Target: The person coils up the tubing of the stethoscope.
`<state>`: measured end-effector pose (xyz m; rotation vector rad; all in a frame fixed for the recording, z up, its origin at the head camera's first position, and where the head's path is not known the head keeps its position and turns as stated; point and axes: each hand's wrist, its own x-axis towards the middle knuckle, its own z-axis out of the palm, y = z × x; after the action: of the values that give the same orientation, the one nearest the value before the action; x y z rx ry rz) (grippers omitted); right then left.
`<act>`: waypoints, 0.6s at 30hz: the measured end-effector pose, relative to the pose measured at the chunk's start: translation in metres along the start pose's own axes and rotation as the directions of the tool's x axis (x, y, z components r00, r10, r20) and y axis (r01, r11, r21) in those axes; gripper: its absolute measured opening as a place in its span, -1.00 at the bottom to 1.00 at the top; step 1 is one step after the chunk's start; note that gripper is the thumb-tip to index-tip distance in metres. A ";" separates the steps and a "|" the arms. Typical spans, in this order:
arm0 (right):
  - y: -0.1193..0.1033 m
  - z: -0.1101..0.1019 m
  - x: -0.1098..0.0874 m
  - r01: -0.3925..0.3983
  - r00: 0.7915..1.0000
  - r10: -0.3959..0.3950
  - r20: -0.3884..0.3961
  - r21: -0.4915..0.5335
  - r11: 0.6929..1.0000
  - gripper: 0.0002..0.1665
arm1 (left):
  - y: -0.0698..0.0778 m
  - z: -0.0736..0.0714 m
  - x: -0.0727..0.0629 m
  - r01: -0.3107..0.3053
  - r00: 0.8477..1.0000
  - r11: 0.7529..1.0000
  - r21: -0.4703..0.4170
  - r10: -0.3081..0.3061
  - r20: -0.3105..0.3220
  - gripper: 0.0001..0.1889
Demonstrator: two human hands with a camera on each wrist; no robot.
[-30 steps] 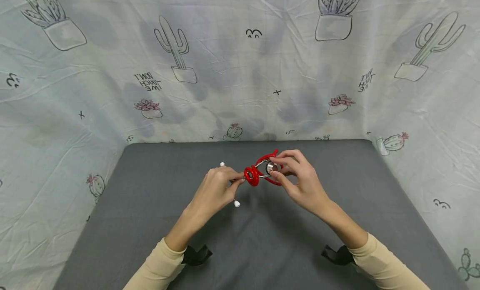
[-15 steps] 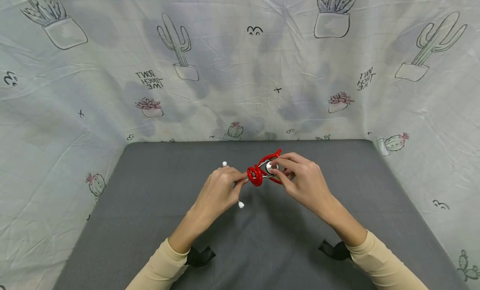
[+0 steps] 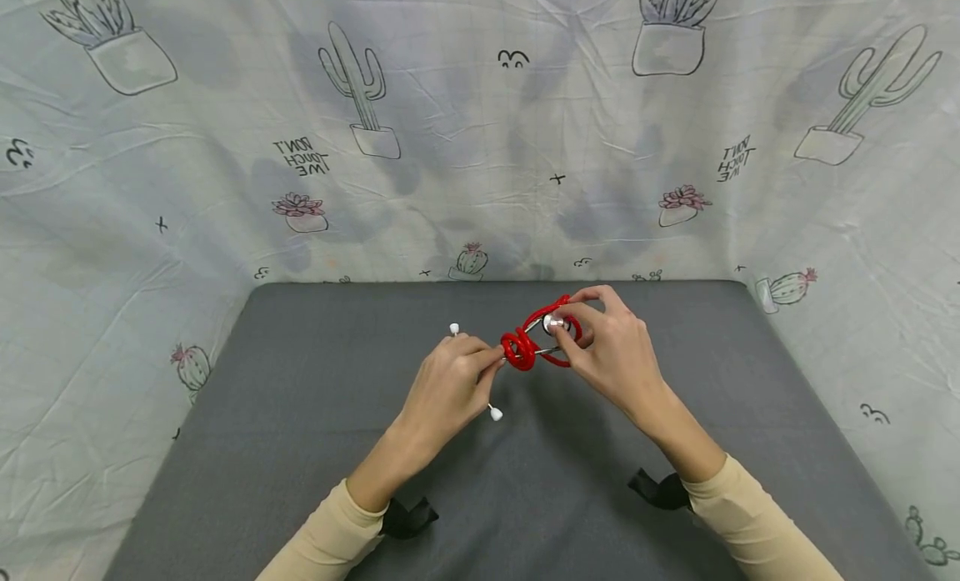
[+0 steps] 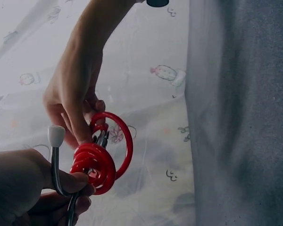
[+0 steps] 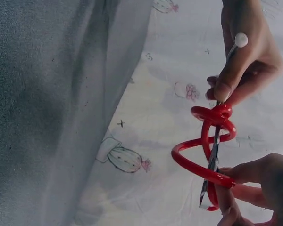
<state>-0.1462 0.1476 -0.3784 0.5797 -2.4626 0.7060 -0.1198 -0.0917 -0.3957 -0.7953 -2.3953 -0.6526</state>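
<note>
A stethoscope [image 3: 519, 349] with red tubing is held above the grey table between both hands. Its tubing winds in tight coils around the metal ear tubes, and a wider red loop [image 4: 127, 146] stands out beyond the coils. My left hand [image 3: 453, 377] pinches the metal tubes beside the coils, and the white ear tips [image 3: 496, 413] stick out on either side of it. With thumb and fingers, my right hand [image 3: 615, 348] grips the round silver chest piece [image 3: 553, 323] at the loop end. In the right wrist view, fingers [image 5: 247, 172] touch the red tubing. The right fingers partly hide the loop.
Below the hands lies the grey table [image 3: 300, 448]. A pale cloth [image 3: 465, 131] printed with cacti hangs behind it and at both sides. Black straps [image 3: 408, 518] hang from both wrists.
Both hands and the stethoscope have shifted slightly right. The chest piece has risen a little, and the right fingers have changed position around it and the loop. The left hand keeps its pinch.
</note>
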 end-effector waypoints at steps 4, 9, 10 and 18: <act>0.004 0.000 0.002 -0.061 0.998 0.061 0.005 0.035 0.998 -0.81 | 0.002 0.002 0.002 -0.012 1.000 1.000 0.018 0.012 -0.015 -0.84; 0.009 -0.001 0.005 -0.154 0.987 0.151 0.051 0.065 0.986 -0.62 | 0.004 0.004 0.005 -0.016 1.000 1.000 0.025 0.017 -0.010 -0.84; 0.009 -0.001 0.006 -0.165 0.985 0.161 0.062 0.066 0.984 -0.59 | 0.005 0.005 0.005 -0.016 1.000 1.000 0.023 0.017 -0.011 -0.84; 0.013 -0.002 0.013 -0.156 0.982 0.158 0.103 -0.024 0.987 -0.58 | 0.004 0.007 0.010 -0.016 1.000 1.000 0.021 0.017 -0.017 -0.84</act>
<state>-0.1623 0.1553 -0.3735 0.4297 -2.6311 0.7331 -0.1266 -0.0805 -0.3935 -0.7966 -2.3739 -0.6245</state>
